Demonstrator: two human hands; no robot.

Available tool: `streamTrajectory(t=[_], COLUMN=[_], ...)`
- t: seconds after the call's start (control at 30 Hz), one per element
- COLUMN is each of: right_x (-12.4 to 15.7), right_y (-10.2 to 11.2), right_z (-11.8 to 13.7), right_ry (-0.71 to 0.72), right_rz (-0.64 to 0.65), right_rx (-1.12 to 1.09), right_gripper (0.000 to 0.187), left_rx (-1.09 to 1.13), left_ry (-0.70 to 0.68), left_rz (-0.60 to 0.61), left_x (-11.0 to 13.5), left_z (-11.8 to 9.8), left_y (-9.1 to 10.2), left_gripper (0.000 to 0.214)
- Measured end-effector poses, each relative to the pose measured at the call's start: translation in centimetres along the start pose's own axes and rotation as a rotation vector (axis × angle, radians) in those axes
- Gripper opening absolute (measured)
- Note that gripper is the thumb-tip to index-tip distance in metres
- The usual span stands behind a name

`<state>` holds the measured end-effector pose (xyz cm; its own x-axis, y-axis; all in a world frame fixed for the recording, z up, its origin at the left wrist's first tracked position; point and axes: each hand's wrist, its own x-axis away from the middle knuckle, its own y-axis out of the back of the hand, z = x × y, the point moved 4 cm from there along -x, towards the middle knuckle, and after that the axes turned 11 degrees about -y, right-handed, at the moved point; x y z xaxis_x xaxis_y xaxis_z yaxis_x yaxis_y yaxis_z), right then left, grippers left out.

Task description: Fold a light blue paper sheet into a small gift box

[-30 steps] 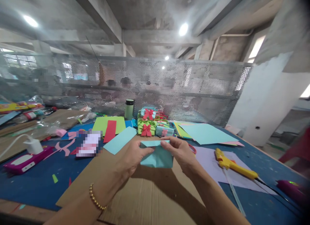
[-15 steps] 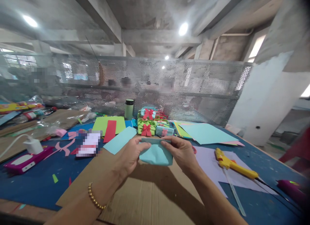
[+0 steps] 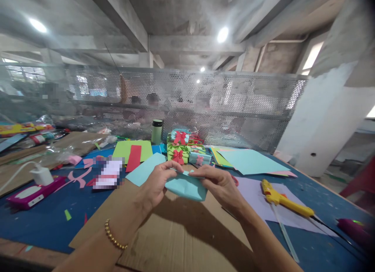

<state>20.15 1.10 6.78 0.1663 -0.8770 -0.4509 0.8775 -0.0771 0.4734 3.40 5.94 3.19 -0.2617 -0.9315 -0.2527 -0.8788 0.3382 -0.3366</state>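
My left hand (image 3: 155,184) pinches the paper (image 3: 187,187) at its 9 o'clock end, my right hand (image 3: 221,184) at 3 o'clock; its long axis runs crosswise, both equally near.

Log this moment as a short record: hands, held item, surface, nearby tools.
left hand: pinches top left edge of the folded blue paper
right hand: pinches its top right edge
paper: held over the cardboard sheet
right of hands: yellow glue gun, lying flat
behind hands: small gift boxes with red bows, green bottle
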Motion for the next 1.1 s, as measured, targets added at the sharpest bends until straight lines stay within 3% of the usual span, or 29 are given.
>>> streamTrajectory(t=[0.27,0.37,0.47,0.57,0.73,0.87,1.03,1.1], right_x=[-0.1,-0.1,0.1,0.1,-0.4,-0.6,-0.4,-0.3], right_y=[0.4,0.6,0.7,0.9,0.0,-0.3,0.0,-0.1], right_z=[-0.2,-0.2,-0.3,-0.9,-2.8,-3.1,-1.9,-1.7], right_ry=[0.030,-0.004,-0.118,-0.229,-0.234,-0.211,-0.116,-0.096], right_rz=[0.026,0.086,0.139,0.076,0.092,0.072,-0.107,-0.121], right_rx=[0.013,0.000,-0.066,-0.097,0.009,0.066,0.329,0.356], right_gripper=[0.046,0.048,0.043,0.030,0.049,0.045,0.037,0.038], left_rx=[-0.019,-0.088,-0.192,-0.317,-0.480,-0.492,-0.425,-0.378], left_ry=[-0.014,-0.035,-0.120,-0.237,-0.400,-0.335,-0.195,-0.153], left_rz=[0.058,0.054,0.093,0.122,0.146,0.167,0.162,0.161], left_x=[0.0,0.0,0.1,0.2,0.7,0.7,0.4,0.4], left_z=[-0.4,-0.4,-0.8,-1.6,-2.1,-1.6,-0.9,-0.7], left_y=[-0.1,0.0,0.0,-0.2,-0.5,-0.4,-0.3,-0.2], left_gripper=[0.016,0.028,0.039,0.037,0.034,0.036,0.038,0.040])
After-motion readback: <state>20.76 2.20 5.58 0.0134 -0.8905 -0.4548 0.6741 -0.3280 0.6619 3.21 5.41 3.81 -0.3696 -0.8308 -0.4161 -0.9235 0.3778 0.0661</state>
